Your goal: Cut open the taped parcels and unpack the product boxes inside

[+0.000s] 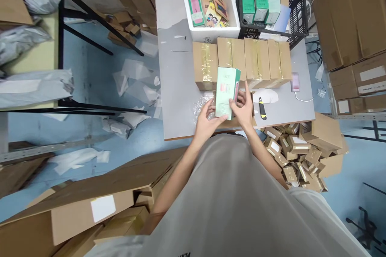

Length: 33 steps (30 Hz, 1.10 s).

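A light green product box (226, 92) with a pink picture on its side is held between my two hands above the table's front edge. My left hand (206, 122) grips its lower left side, thumb along the bottom. On the right side of the box, my right hand (243, 108) presses with thumb and fingers. Behind it stands a row of several taped cardboard cartons (230, 54). Under my hands lies more brown cardboard (223, 124), mostly hidden, with clear bubble wrap (200, 106) to its left. A yellow and black utility knife (262, 109) rests to the right.
A white foam bin (215, 32) holds a green box and small colourful packs. Beside it, a black crate (297, 16) holds three green boxes. A phone (295, 82) with a cable lies on the grey table (176, 88). Small cartons (297, 144) are heaped at right; a large carton (90, 184) stands left.
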Available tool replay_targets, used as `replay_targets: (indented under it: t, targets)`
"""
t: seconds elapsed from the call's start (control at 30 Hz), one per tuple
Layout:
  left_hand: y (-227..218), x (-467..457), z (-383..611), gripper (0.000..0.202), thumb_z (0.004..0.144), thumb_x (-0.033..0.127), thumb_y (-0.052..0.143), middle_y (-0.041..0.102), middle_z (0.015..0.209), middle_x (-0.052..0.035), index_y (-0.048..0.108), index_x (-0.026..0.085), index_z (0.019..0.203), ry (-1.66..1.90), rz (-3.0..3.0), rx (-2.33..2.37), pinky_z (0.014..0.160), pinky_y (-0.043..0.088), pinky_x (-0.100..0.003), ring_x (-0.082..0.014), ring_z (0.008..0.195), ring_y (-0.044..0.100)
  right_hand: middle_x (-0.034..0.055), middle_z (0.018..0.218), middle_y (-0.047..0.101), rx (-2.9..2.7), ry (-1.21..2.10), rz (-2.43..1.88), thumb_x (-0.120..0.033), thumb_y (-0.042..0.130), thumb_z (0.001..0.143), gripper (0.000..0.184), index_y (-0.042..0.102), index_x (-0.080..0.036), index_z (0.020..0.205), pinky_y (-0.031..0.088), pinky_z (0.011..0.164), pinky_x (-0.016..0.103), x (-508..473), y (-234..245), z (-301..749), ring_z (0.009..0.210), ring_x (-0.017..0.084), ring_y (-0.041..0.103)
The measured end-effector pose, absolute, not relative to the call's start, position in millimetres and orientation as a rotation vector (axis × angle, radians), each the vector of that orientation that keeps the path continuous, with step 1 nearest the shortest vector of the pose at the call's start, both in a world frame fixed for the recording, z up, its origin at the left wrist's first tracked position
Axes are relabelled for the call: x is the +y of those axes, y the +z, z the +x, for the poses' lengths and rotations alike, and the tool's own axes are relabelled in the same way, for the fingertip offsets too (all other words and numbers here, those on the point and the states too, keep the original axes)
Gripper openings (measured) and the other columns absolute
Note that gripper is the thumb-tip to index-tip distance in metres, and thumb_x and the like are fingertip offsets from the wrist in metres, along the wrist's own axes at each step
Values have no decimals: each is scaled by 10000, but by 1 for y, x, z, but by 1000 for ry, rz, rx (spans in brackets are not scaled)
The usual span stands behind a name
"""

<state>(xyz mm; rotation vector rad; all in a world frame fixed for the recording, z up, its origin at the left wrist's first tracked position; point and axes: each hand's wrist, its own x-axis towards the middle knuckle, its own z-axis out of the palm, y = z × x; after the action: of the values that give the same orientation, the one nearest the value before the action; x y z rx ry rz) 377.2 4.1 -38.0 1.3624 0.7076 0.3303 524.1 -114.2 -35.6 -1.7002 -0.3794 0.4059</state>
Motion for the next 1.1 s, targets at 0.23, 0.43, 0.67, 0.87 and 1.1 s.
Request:
replay_targets:
  t: [0.23,0.43,0.67,0.87,1.1]
  targets:
    - [-32,20,372,874,716,509,1086,743,1538,-197,739,207,1458,28,906,649,1091,710,-587,-403,1382,756,95,1503,786,-182,665,-1454,-716,816,876,1062,415,-376,1799,668,1078,487,-124,-19,528,1388,327,731]
    - [-21,7,380,824,649,452,1088,836,1349,-167,784,172,1363,68,1002,697,1139,664,-579,-394,1341,764,99,1501,791,-180,689,-1400,-743,818,840,1029,524,-307,1725,632,1150,506,-127,-27,531,1428,345,710]
    - [-23,-16,391,703,642,370,1030,810,1304,-129,783,199,1278,273,1269,868,1083,672,-499,-355,1284,749,117,1685,638,-206,612,-1460,-652,951,800,1199,367,-361,1806,595,1229,496,-129,-27,533,1476,334,669]
    - [-19,-24,387,719,684,355,1025,705,1493,-132,727,243,1329,308,1296,820,1043,695,-432,-355,1436,676,97,1679,625,-140,602,-1493,-531,1052,715,1415,219,-431,1854,584,1258,482,-123,-25,528,1511,327,635]
    - [-27,-5,379,807,701,418,1057,766,1474,-149,697,224,1396,15,823,744,1078,699,-539,-346,1284,798,114,1498,752,-210,679,-1425,-690,984,746,1295,335,-373,1822,598,1217,492,-130,-32,536,1423,333,706]
